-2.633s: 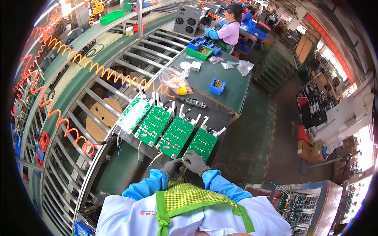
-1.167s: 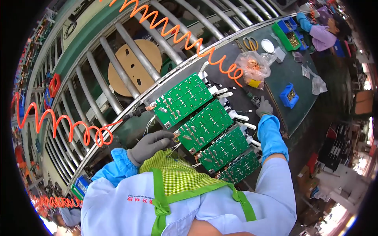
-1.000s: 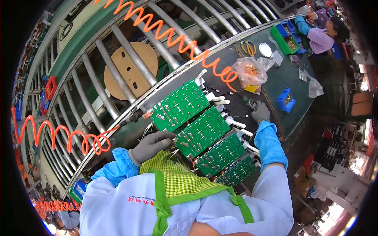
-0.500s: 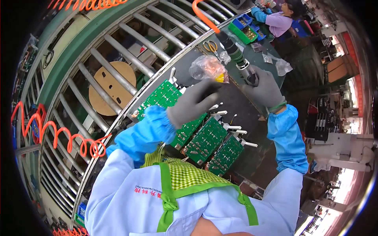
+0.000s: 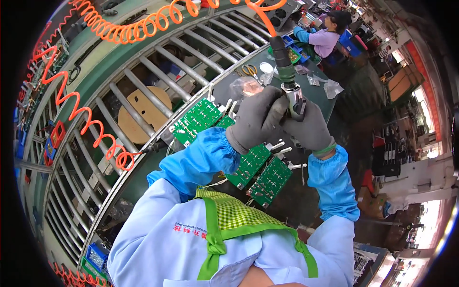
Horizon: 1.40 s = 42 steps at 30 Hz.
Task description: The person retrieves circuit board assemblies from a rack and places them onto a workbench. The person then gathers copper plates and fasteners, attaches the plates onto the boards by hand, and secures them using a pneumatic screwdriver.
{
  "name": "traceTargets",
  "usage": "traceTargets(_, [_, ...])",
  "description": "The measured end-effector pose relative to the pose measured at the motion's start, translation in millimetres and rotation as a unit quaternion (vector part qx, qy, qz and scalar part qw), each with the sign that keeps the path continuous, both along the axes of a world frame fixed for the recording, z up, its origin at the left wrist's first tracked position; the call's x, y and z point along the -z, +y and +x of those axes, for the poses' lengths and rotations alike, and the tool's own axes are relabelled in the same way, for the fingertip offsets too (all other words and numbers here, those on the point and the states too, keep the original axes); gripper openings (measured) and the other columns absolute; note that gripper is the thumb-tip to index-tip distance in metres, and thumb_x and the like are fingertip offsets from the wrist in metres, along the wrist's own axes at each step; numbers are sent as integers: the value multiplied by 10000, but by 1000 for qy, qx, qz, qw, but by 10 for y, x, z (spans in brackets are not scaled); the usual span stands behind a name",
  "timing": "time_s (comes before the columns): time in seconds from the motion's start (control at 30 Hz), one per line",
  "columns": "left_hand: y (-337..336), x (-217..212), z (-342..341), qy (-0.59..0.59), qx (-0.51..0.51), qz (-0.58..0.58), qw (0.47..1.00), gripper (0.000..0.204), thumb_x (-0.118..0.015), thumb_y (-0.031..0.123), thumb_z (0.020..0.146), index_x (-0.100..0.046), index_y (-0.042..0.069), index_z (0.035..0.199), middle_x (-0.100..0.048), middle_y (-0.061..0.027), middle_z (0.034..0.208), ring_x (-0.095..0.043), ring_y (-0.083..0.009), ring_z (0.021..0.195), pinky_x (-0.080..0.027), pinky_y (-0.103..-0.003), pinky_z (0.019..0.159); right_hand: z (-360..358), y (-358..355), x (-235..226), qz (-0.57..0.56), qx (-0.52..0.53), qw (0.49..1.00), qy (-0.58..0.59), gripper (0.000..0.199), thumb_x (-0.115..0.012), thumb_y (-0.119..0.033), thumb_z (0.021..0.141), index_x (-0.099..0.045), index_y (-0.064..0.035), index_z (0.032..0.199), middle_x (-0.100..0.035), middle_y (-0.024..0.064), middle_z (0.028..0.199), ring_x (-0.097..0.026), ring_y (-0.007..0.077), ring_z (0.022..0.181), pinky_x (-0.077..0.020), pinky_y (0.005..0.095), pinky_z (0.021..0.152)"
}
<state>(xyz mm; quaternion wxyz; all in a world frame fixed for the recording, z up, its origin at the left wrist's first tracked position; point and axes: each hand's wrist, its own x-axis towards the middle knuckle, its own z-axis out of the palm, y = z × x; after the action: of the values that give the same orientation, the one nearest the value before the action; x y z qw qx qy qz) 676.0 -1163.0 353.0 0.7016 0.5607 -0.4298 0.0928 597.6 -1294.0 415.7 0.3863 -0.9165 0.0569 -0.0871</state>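
My right hand (image 5: 311, 125), in a grey glove, is wrapped round an air screwdriver (image 5: 287, 71) with a dark grip, a shiny metal collar and an orange hose at its top. A thin shaft (image 5: 302, 178) points down below that hand. Close against it is my grey-gloved left hand (image 5: 258, 117), its fingers curled and pinched together beside the tool; whatever they hold is hidden. Under and around my left forearm lie several green circuit boards (image 5: 271, 182) with white levers (image 5: 297, 166) along their far right edges. Part of the row is covered by my left arm.
A roller conveyor (image 5: 177, 68) curves along the left, with a tan disc (image 5: 138, 115) beneath its rollers. Orange coiled hoses (image 5: 114, 31) hang above it. On the bench are a clear plastic bag (image 5: 245, 86), yellow-handled pliers (image 5: 249, 71) and parts bins (image 5: 291, 48). A co-worker (image 5: 326, 39) sits at the far right.
My left hand has moved right, from above the boards to my right hand, and its fingers have closed. The screwdriver has turned more upright and come slightly nearer.
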Motion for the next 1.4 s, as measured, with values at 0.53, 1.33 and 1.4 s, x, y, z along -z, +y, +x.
traceTargets(0.53, [229,-454,-258,-255,-47,99,961,236,-607,243,809,-548,39,912,-552,-139,740,-555,-359,707,-430,-426,623,-521,66,-132,150,-49,987,-14,257,-650,-25,738,-569,-21,982,-601,11,796,-547,68,711,-473,261,609])
traceTargets(1.33, [91,-601,-453,-183,-111,23,977,297,-494,327,922,-554,42,864,-543,-150,616,-581,-352,590,-440,-414,519,-590,234,-290,77,23,986,-147,281,-643,-61,720,-571,-19,989,-623,62,742,-584,98,653,-475,291,565])
traceTargets(1.4, [115,-595,-454,-176,-105,22,979,331,-476,349,934,-554,36,859,-552,-156,622,-580,-361,579,-437,-410,516,-569,228,-271,63,20,986,-155,316,-658,-77,717,-576,-15,1015,-635,80,760,-603,126,664,-484,305,585])
